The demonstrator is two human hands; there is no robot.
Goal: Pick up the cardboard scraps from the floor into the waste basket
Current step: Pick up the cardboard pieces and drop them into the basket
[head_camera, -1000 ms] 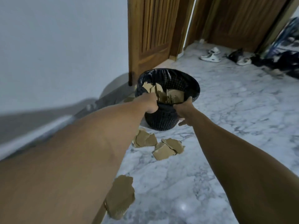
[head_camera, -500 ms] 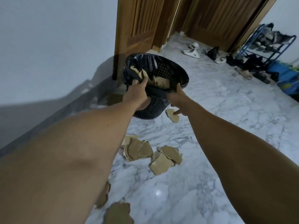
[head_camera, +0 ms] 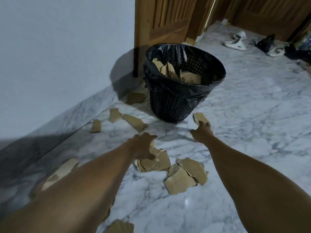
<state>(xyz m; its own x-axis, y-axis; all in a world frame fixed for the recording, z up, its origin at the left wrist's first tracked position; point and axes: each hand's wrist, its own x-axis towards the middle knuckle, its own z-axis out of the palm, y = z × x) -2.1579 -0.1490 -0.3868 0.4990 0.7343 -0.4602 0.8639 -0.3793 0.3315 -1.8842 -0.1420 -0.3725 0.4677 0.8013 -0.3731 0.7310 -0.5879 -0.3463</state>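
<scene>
Black mesh waste basket (head_camera: pixel 175 105) at twelve o'clock holding brown cardboard scraps (head_camera: pixel 183 76), right hand (head_camera: pixel 201 132) touched, fingers loose, a torn floor scrap (head_camera: pixel 200 117), left hand (head_camera: pixel 143 146) spread over crumpled corrugated piece (head_camera: pixel 154 163) at six o'clock

Wooden door (head_camera: pixel 165 22) ajar; white sandals (head_camera: pixel 235 42) far right.

Cardboard scraps (head_camera: pixel 58 172) partly hidden under the left forearm; another scrap (head_camera: pixel 119 227) cut by bottom edge.

The marble floor (head_camera: pixel 252 132) is carrying the waste basket (head_camera: pixel 173 106) at 12 o'clock, cardboard scraps (head_camera: pixel 183 179) lying around it, sandals (head_camera: pixel 235 42) at 2 o'clock.
</scene>
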